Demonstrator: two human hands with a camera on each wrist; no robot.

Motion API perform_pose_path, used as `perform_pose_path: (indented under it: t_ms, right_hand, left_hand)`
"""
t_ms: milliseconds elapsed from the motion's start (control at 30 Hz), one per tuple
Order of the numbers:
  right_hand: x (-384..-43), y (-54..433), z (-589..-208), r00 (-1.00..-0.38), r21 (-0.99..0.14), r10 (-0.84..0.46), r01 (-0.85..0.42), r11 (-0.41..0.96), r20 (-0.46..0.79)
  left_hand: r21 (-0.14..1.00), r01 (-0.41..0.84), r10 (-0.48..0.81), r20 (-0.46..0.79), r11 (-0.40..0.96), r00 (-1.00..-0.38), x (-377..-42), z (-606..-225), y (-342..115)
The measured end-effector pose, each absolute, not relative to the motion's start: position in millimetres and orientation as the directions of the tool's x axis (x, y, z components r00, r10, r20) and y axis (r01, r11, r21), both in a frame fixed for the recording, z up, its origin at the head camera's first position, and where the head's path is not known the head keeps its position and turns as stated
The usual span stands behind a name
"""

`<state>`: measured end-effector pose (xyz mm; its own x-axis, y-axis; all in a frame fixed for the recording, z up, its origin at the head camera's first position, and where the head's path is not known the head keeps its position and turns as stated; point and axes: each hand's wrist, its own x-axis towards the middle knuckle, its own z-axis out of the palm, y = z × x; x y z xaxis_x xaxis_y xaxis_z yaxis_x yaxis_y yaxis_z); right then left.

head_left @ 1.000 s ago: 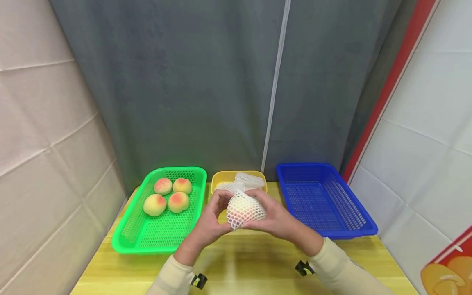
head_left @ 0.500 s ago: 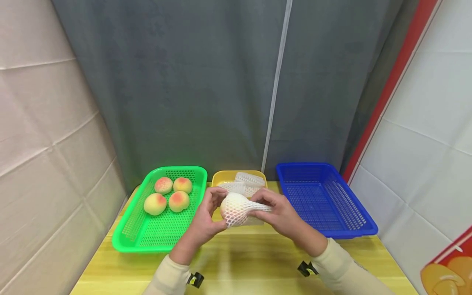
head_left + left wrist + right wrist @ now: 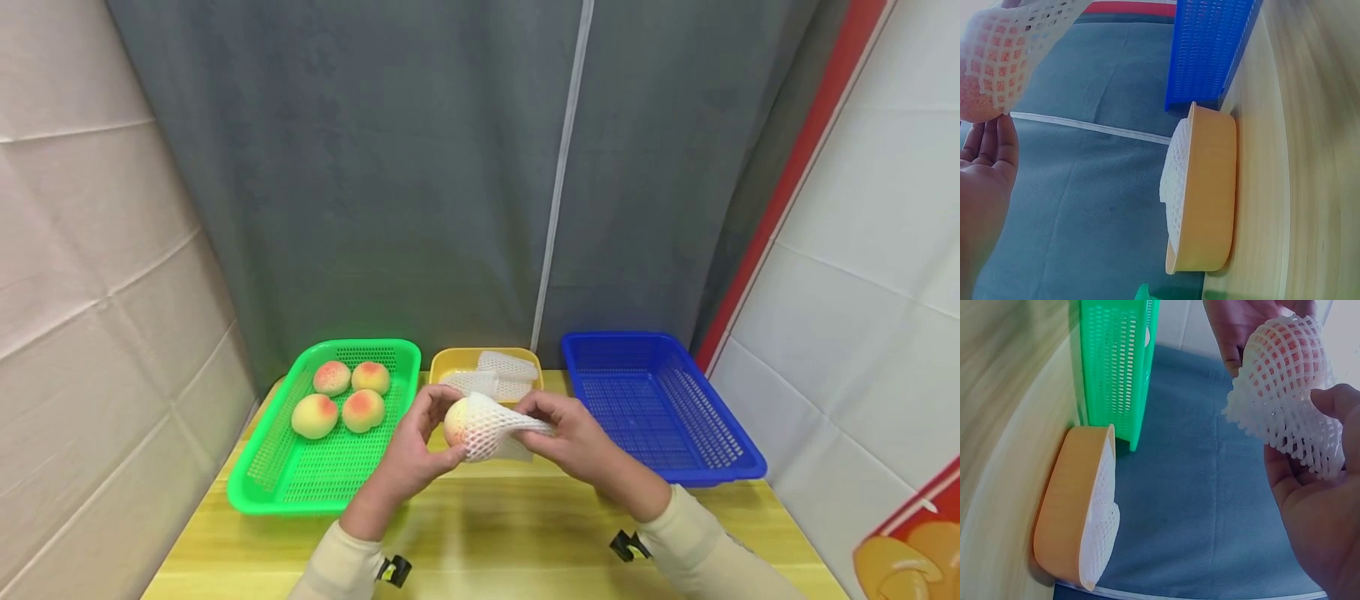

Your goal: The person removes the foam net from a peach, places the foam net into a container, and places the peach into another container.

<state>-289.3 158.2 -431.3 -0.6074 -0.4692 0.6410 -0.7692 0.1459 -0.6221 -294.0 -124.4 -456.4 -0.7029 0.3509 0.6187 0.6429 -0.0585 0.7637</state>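
My left hand (image 3: 411,450) holds a yellow-and-red peach (image 3: 454,422) above the table, its fingers and thumb around the left side. A white foam fruit net (image 3: 489,425) covers the right part of the peach, leaving its left end bare. My right hand (image 3: 576,440) pinches the gathered loose end of the net, drawn out to the right. The left wrist view shows the peach (image 3: 975,106) bare at its lower end, fingertips against it. In the right wrist view the net (image 3: 1282,369) spreads over the peach, with the right thumb on the mesh.
A green basket (image 3: 300,500) with several peaches (image 3: 315,417) stands at left. Behind the hands, a yellow tub (image 3: 450,360) holds foam nets (image 3: 506,365). A blue basket (image 3: 645,375) stands at right. A grey curtain (image 3: 375,208) hangs behind the wooden table (image 3: 495,533).
My right hand has moved from around the netted peach to the net's end, stretching it rightward. The net has slid right, baring more of the peach's left side. The left hand has shifted slightly left.
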Motion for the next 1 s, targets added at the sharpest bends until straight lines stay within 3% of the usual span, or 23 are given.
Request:
perform_pose_path:
  t_ms: [133, 367, 600, 867, 1000]
  right_hand:
    - [-289.4, 158.6, -429.0, -0.619, -0.615, -0.500, -0.763, 0.199, 0.606]
    - [-290.4, 163.2, -428.0, -0.706, -0.579, -0.472, -0.706, 0.408, 0.528]
    - [-296.1, 170.9, -429.0, -0.713, -0.532, -0.493, -0.700, 0.476, 0.498]
    - [-305.2, 179.7, -425.2, -0.804, -0.539, -0.457, -0.594, 0.597, 0.380]
    - [-310.2, 182.2, -423.8, -0.818, -0.534, -0.464, -0.575, 0.620, 0.341]
  left_hand:
    - [0.759, 0.650, 0.356, 0.615, -0.027, -0.703, -293.0, -456.3, -125.4]
    - [0.756, 0.655, 0.362, 0.611, -0.001, -0.704, -293.1, -457.8, -131.4]
    - [0.765, 0.643, 0.367, 0.602, -0.012, -0.709, -293.1, -460.2, -137.3]
    - [0.785, 0.620, 0.362, 0.578, -0.002, -0.731, -291.0, -462.5, -144.0]
    - [0.796, 0.605, 0.359, 0.563, 0.006, -0.744, -289.9, -462.7, -146.6]
